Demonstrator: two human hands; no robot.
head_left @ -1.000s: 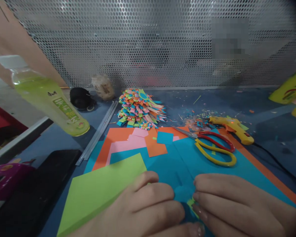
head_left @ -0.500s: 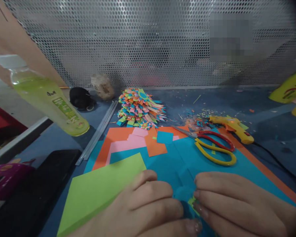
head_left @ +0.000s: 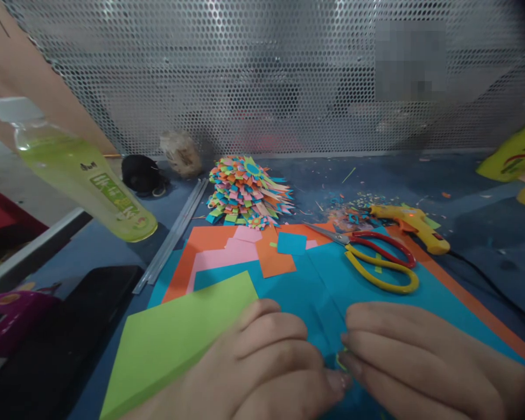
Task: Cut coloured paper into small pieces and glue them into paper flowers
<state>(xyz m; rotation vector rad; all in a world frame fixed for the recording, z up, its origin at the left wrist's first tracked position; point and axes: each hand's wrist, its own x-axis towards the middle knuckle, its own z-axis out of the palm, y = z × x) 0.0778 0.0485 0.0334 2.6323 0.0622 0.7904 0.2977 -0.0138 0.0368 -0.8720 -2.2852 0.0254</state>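
Note:
Over blue paper sheets point(head_left: 289, 297) at the bottom centre, my left hand point(head_left: 271, 367) is closed, its fingers curled and its thumb tip close to my right fingertips. My right hand point(head_left: 411, 356) pinches a small green paper piece point(head_left: 341, 360), which shows only as a sliver between the fingertips. What my left fingers hold, if anything, is hidden. Beside my left wrist lies a green paper stack point(head_left: 184, 332). Scissors point(head_left: 376, 262) with one red and one yellow handle rest on the blue paper beyond my right hand.
A fringed multicoloured paper bundle point(head_left: 249, 192) stands behind the sheets. A yellow glue gun point(head_left: 413, 224) with a cord lies at right near paper scraps. At left are clear sticks point(head_left: 172, 236), a drink bottle point(head_left: 83, 175), a black phone point(head_left: 79, 332) and a purple object point(head_left: 17, 321).
My left thumb has shifted slightly left and up, and both hands' fingertips are closer together. Less of the small green piece shows between them.

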